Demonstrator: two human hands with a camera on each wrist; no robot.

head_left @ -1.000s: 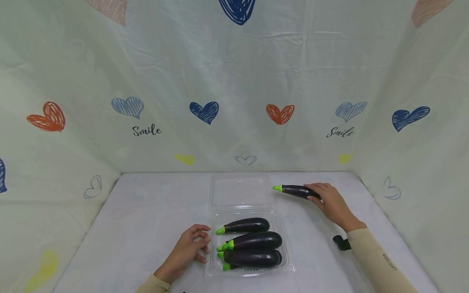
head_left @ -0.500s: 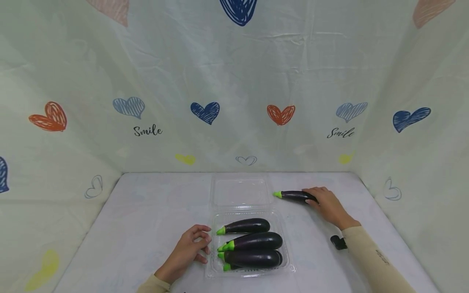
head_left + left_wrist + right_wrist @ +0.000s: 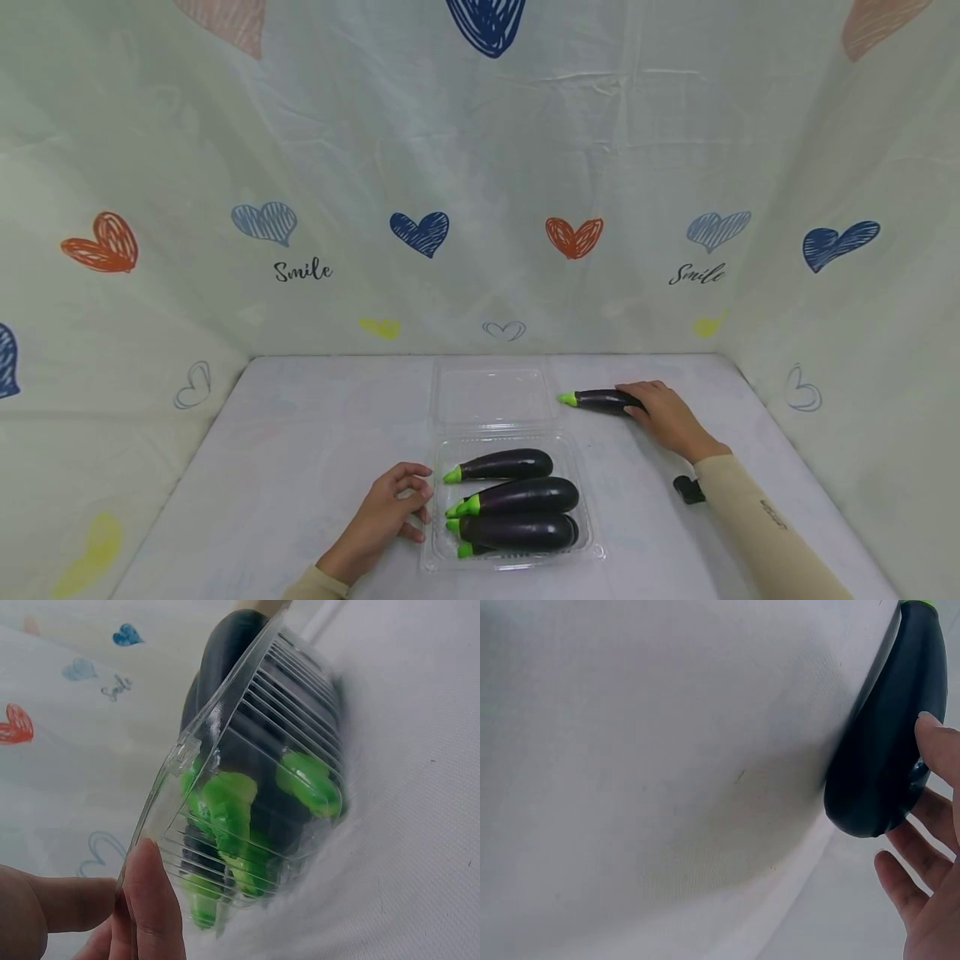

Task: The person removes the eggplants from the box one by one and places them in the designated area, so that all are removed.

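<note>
A clear plastic clamshell container point(image 3: 588, 533) stands at the front middle of the table with several dark purple eggplants point(image 3: 528, 496) piled inside, green stem ends to the left. My left hand point(image 3: 390, 508) is at its left side; in the left wrist view, thumb and fingers point(image 3: 154, 900) pinch the container's rim. Right of the open lid, my right hand point(image 3: 667, 417) grips the thick end of another eggplant point(image 3: 600, 401), whose green tip points left. The right wrist view shows this eggplant point(image 3: 885, 735) lying along the table surface, thumb on one side and fingers behind.
The container's transparent lid point(image 3: 491, 396) lies folded back behind it. A small black object point(image 3: 688, 490) shows by the right sleeve. A pale cloth point(image 3: 480, 167) with printed hearts walls the white table point(image 3: 315, 417) at the back and sides.
My right hand has lowered the eggplant onto the table and shifted slightly left, with the eggplant now lying flatter. The left hand and the container have stayed in place.
</note>
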